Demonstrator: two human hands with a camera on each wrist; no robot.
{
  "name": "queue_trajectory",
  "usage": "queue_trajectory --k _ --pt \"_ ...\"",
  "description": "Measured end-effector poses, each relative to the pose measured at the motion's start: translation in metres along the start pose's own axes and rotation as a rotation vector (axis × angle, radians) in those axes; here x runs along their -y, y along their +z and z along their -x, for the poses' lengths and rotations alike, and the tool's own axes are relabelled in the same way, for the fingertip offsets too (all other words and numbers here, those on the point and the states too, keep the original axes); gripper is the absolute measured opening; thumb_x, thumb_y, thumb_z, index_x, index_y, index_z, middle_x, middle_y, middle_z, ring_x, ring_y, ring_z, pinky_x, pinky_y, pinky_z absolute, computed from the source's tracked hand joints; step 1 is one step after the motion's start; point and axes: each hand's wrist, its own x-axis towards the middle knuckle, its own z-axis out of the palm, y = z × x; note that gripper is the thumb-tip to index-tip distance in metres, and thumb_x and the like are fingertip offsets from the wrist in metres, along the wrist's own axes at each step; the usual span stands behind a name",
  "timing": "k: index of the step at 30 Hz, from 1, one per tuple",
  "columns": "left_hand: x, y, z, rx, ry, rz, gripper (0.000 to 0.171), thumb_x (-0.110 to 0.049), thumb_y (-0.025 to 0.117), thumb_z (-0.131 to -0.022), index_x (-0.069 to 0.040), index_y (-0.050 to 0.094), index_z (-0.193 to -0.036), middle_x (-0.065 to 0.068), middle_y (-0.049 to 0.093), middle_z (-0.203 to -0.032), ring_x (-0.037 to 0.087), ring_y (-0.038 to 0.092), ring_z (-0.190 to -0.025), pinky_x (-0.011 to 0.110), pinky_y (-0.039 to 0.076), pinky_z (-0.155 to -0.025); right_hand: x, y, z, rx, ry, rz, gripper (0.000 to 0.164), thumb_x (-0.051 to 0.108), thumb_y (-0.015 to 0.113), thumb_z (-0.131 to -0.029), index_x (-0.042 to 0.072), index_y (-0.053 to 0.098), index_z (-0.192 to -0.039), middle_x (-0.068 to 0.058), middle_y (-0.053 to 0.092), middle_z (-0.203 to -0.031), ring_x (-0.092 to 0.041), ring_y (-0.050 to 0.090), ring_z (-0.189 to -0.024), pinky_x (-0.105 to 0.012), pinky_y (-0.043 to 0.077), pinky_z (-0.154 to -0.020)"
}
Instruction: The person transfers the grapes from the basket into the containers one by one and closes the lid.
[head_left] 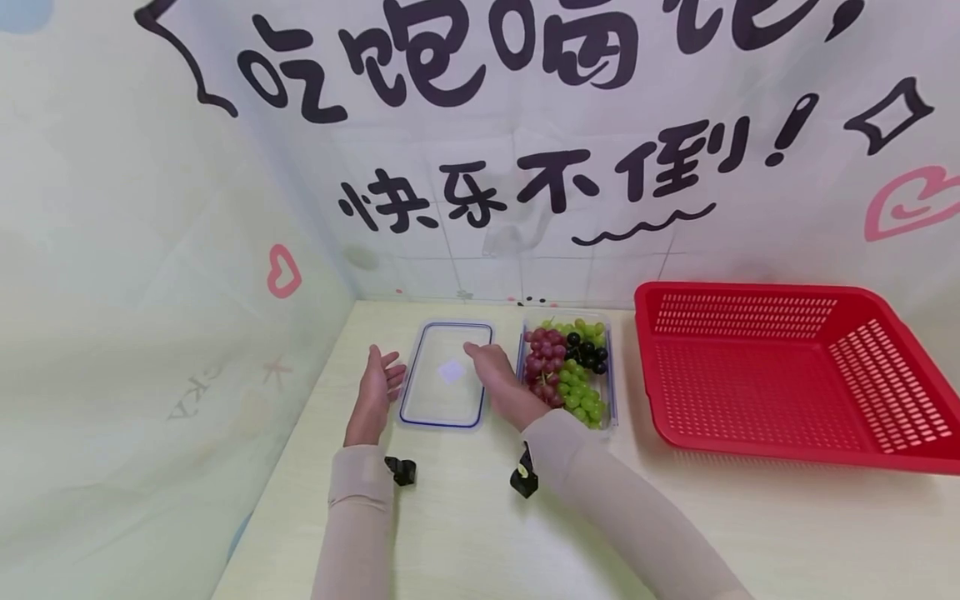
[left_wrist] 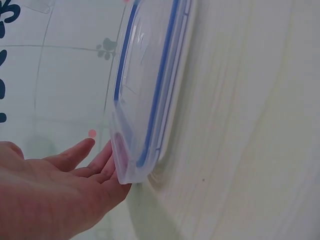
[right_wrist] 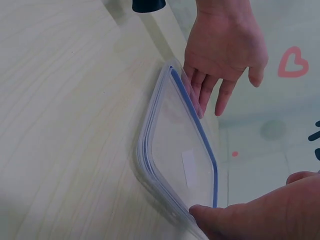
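Observation:
A clear plastic lid with a blue seal lies on the table, a pale square patch near its middle. At its left side is my left hand, thumb apart. In the left wrist view, its extended fingers touch the lid's side flap. My right hand is at the opposite side, one straight digit over the rim; its other fingers are mostly hidden. Just right of that hand stands a clear container of red grapes, green grapes and black grapes.
A red perforated basket stands on the right side of the table. A printed sheet hangs behind the table, and another pale sheet borders it on the left. Both wrists wear small black devices.

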Motion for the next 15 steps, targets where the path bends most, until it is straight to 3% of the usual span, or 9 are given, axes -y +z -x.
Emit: queue_trajectory --k 5,8,15 --pt "0.0012 0.0004 -0.0028 -0.008 -0.010 0.020 0.078 -0.060 0.006 -0.103 -0.008 0.028 -0.156 0.020 0.038 -0.153 0.032 0.035 -0.143 0.045 0.027 -0.118 0.0005 0.0019 -0.0011 0.017 -0.005 0.029 0.070 0.044 0.048 -0.102 0.003 0.027 -0.155 -0.012 0.028 -0.160 -0.032 0.027 -0.147 -0.048 0.022 -0.120" --pt "0.0017 0.0008 -0.0041 -0.017 -0.016 0.026 0.078 -0.060 0.006 -0.103 -0.008 0.029 -0.156 0.019 0.039 -0.152 0.031 0.036 -0.142 0.044 0.028 -0.117 0.0005 0.0020 -0.0019 0.018 -0.010 -0.008 0.070 0.041 0.049 -0.102 0.003 0.026 -0.155 -0.012 0.027 -0.161 -0.030 0.029 -0.145 -0.047 0.027 -0.118" --pt "0.0034 0.0014 -0.0051 -0.015 -0.024 0.017 0.078 -0.059 0.005 -0.103 -0.007 0.029 -0.156 0.020 0.039 -0.152 0.032 0.037 -0.140 0.044 0.028 -0.116 -0.0007 0.0018 -0.0048 -0.085 0.013 -0.026 0.060 0.031 0.051 -0.102 -0.001 0.035 -0.150 -0.016 0.040 -0.151 -0.030 0.037 -0.139 -0.045 0.029 -0.117"
